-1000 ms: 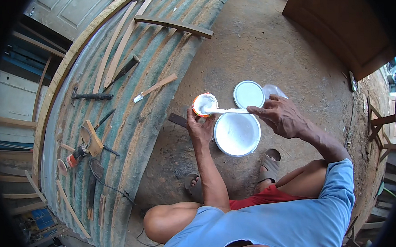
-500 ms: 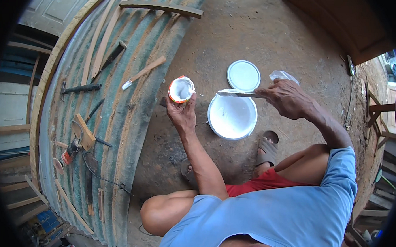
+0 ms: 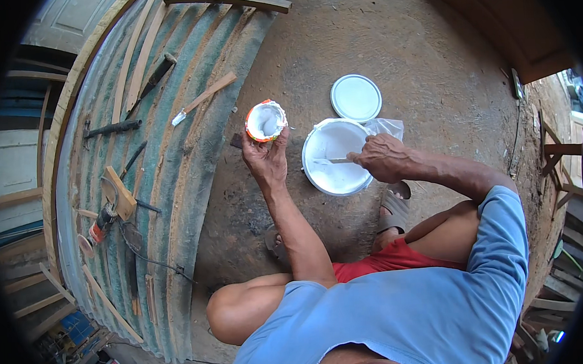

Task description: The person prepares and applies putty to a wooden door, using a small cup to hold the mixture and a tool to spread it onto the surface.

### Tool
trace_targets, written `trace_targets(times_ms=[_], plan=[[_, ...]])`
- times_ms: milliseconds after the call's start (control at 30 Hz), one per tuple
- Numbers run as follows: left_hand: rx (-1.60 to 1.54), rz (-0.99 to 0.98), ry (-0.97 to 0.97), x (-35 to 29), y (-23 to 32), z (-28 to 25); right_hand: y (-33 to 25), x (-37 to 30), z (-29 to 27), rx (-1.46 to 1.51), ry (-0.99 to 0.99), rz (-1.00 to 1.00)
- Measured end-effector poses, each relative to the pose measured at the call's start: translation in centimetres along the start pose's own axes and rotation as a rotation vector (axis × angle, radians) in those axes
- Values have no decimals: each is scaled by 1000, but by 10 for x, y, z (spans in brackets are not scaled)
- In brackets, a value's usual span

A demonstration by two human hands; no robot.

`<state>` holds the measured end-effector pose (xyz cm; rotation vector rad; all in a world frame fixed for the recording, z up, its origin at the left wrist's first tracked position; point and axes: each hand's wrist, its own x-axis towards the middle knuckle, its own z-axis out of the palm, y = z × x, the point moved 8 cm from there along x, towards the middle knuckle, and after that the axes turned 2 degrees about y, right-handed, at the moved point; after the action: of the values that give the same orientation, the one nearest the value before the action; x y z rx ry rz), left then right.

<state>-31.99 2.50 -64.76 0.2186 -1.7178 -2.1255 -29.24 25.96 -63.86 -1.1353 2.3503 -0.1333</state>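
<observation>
from my remote post i recorded the right hand [image 3: 383,157] closed on a flat spatula [image 3: 339,160], its long axis running level and leftward into the white bucket [image 3: 338,129]. the left hand [image 3: 266,162] gripped a small orange-edged tub [image 3: 250,120], held left of the bucket, a narrow gap apart. the round lid [image 3: 356,98] lay just beyond the bucket; brown floor [image 3: 293,65] gave room beyond the tub, bounded leftward by the corrugated sheet [image 3: 202,153].

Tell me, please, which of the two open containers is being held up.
The small orange-and-white cup, gripped by the left hand; the larger white bucket stands on the ground.
</observation>
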Motion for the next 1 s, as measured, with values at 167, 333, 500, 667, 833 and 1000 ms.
trace_targets(times_ms=[167,333,500,667,833,1000], plan=[[38,-2,7,-1,-4,-3,-7,-3,11,126,-141,-2],[49,-1,8,0,-8,-4,6,-10,23,377,-72,47],[74,1,13,2,-4,-2,26,-18,32,746,-136,93],[95,9,-27,3,-2,-4,39,-29,11,858,-122,155],[172,-66,-130,0,-8,-5,45,-53,-43,767,-53,165],[320,-109,-214,-6,-15,4,47,-80,-91,659,60,167]])
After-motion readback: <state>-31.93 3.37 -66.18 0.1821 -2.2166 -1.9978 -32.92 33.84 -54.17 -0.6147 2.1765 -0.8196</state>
